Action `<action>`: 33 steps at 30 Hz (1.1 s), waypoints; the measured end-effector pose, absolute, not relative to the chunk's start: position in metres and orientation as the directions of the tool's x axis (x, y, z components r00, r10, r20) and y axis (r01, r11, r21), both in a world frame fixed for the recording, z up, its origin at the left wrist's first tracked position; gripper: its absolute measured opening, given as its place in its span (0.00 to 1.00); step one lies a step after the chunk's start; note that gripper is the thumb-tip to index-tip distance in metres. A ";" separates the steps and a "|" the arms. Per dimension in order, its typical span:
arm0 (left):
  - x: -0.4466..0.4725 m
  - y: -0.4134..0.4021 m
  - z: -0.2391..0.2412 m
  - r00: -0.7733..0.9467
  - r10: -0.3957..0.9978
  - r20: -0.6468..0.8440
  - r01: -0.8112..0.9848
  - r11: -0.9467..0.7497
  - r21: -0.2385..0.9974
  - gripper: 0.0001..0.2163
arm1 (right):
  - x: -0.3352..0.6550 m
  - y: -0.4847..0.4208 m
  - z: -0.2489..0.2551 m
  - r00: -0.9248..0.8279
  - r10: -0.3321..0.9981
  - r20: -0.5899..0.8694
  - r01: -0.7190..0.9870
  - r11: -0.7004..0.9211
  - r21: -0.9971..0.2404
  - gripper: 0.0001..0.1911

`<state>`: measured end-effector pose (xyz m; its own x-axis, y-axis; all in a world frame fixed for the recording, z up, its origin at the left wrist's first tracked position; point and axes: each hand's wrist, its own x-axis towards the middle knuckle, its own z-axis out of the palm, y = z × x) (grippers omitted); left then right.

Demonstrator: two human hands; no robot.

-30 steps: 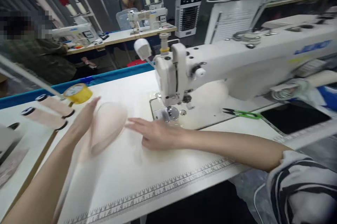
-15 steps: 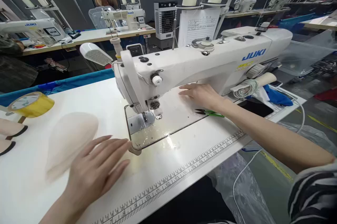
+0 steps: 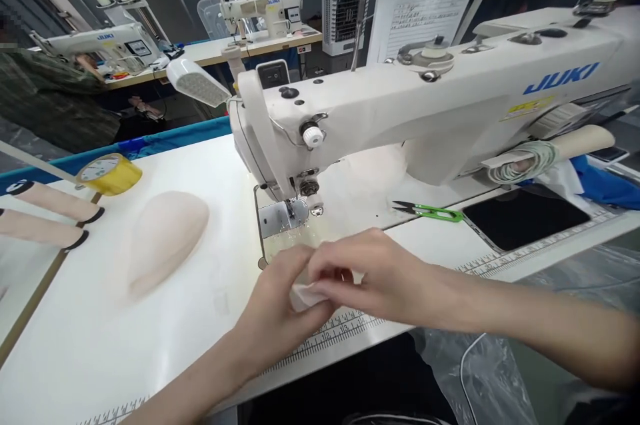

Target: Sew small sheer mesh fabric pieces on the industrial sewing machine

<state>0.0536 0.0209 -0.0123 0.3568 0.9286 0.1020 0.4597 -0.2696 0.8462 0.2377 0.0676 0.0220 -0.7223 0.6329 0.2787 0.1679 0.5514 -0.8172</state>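
Note:
In front of the needle of the white sewing machine point(image 3: 370, 108), my two hands meet over the table. Between them is a small piece of pale fabric point(image 3: 303, 297), mostly hidden by fingers. My left hand point(image 3: 280, 308) curls around its lower left side. Thumb and fingers of my right hand point(image 3: 375, 275) pinch it from the right. A pale pink moulded cup point(image 3: 173, 238) lies left of the machine. Under the machine arm, more pale pink material point(image 3: 377, 166) rests on the bed. Green-handled thread snips point(image 3: 435, 212) lie to the right of the needle.
Yellow tape point(image 3: 113, 175) and two pale thread cones point(image 3: 45, 228) are at the left. A dark panel point(image 3: 525, 217) is set into the table at right, near a coiled cord point(image 3: 525, 165). A ruler strip runs along the front edge. Another person's sleeve point(image 3: 50, 92) shows far left.
My right hand has come back from under the machine arm to the front. My left hand has moved right to meet it, and both now grip pale fabric. The view has shifted.

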 end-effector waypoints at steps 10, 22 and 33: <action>0.030 0.020 -0.002 0.324 0.926 -0.195 0.266 0.109 0.958 0.21 | 0.228 0.100 -0.012 -0.612 0.775 -0.155 -0.040 -0.227 -0.973 0.12; 0.030 0.025 -0.015 0.146 0.989 -0.033 0.424 -0.033 0.905 0.25 | 0.212 0.071 -0.014 -0.770 0.616 -0.167 -0.023 -0.288 -0.957 0.13; 0.017 0.030 -0.016 0.121 0.992 -0.033 0.253 0.001 0.967 0.26 | 0.226 0.089 -0.012 -0.771 0.610 -0.180 0.112 -0.147 -0.983 0.17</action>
<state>0.0172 0.0299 -0.0162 0.1205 0.9922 -0.0330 0.2529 0.0014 0.9675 0.2258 0.0888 -0.0124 -0.7713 0.6105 -0.1799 0.1125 -0.1475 -0.9826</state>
